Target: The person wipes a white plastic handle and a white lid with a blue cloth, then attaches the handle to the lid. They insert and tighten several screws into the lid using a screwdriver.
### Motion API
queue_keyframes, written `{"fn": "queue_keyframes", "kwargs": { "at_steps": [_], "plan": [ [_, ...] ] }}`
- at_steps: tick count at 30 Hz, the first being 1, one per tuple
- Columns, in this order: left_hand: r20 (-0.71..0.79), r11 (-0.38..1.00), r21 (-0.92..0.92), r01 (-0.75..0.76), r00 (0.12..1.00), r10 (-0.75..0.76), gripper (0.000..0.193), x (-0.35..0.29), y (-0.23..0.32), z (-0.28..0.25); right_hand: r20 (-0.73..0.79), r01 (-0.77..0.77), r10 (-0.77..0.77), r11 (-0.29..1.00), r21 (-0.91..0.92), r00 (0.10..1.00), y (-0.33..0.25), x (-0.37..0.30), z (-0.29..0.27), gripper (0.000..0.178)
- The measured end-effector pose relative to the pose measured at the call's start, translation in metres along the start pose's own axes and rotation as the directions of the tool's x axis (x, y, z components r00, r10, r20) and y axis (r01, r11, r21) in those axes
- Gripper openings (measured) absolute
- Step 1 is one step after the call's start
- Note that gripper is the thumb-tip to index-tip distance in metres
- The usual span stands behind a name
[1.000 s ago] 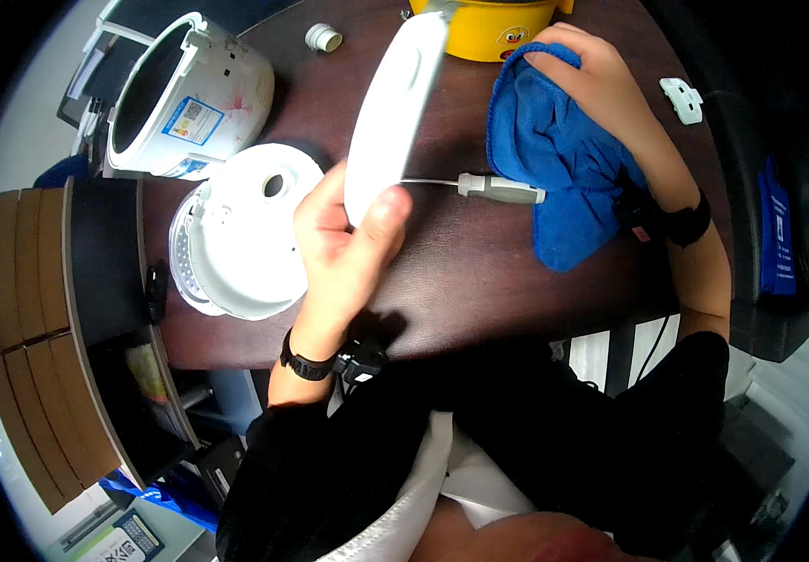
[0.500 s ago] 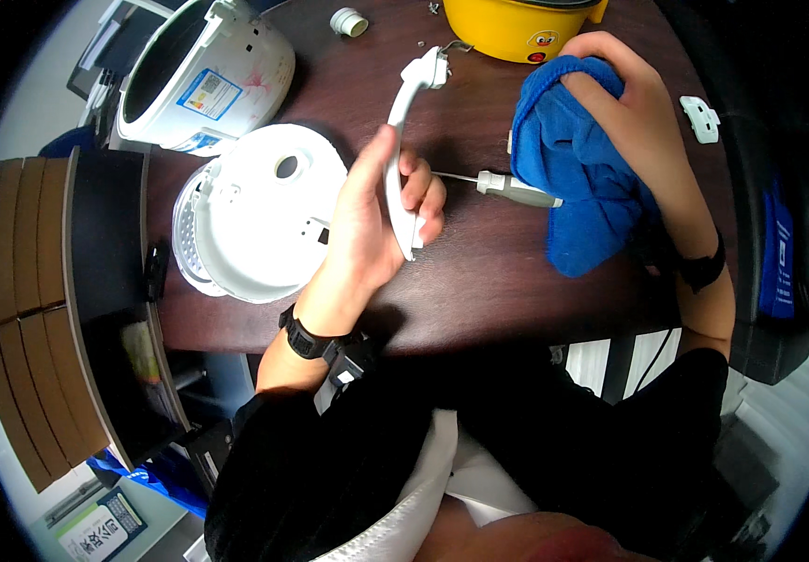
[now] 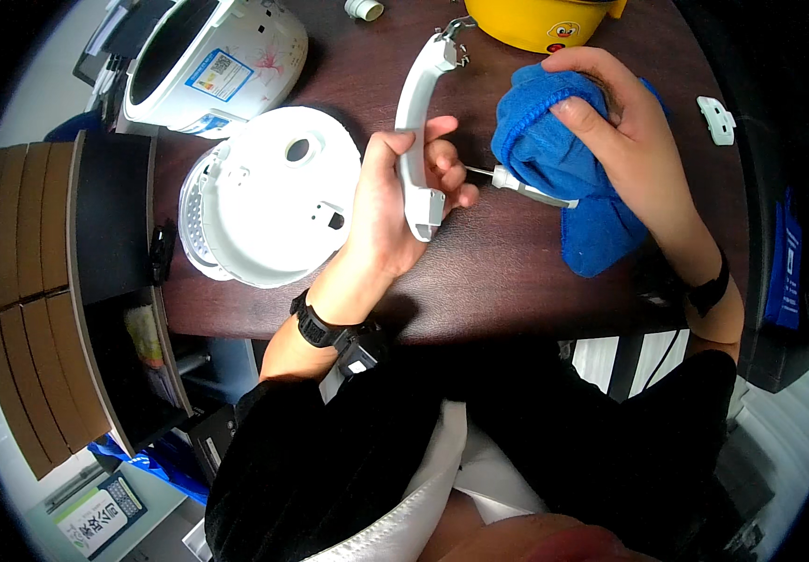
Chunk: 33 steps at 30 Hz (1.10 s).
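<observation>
Over the middle of the table my left hand is closed around a curved white plastic handle, held upright with its thumb across the near side. The far end of the handle shows screws or small metal bits. To the right, my right hand grips a bunched blue cloth between thumb and fingers. Between the two, a screwdriver with a grey-white grip lies on the table, partly under the cloth. Left of my left hand rests a round white lid, with a perforated part showing at its left edge.
A white rice cooker body stands at the back left, a yellow pot at the back. A small white cap and a white plastic piece lie on the dark wooden table. A shelf of brown boxes borders the left side.
My left hand has turned the handle, so its broad face and end now show. The right hand and cloth have shifted slightly left, with the cloth bunched more tightly.
</observation>
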State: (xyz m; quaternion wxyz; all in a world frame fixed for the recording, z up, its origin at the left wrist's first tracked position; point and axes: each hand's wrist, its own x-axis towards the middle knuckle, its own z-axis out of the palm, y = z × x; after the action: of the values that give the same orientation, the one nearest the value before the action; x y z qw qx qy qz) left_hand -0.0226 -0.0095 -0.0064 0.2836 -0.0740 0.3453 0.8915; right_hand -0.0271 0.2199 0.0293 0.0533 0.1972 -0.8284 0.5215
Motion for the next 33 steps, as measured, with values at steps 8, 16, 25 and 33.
{"fn": "queue_keyframes", "kwargs": {
  "at_steps": [8,16,25,33],
  "plan": [
    [-0.195,0.961,0.251,0.116,0.978,-0.067,0.038,-0.004,-0.014,0.017,-0.050,0.296,-0.298,0.954,-0.040,0.953,-0.023,-0.014,0.039,0.031],
    [-0.143,0.974,0.205,0.094,0.988,-0.066,0.037,-0.007,-0.012,0.007,0.150,0.503,-0.481,0.801,-0.325,0.864,-0.025,-0.026,0.058,0.027],
    [0.027,0.978,0.183,-0.102,0.995,0.098,0.033,-0.014,0.016,0.014,0.184,0.355,-0.312,0.887,-0.295,0.932,-0.019,-0.022,0.031,0.031],
    [-0.061,0.906,0.422,-0.032,0.996,0.064,0.054,-0.015,-0.009,0.025,0.113,0.430,-0.417,0.893,-0.133,0.902,-0.021,-0.023,0.049,0.038]
  ]
}}
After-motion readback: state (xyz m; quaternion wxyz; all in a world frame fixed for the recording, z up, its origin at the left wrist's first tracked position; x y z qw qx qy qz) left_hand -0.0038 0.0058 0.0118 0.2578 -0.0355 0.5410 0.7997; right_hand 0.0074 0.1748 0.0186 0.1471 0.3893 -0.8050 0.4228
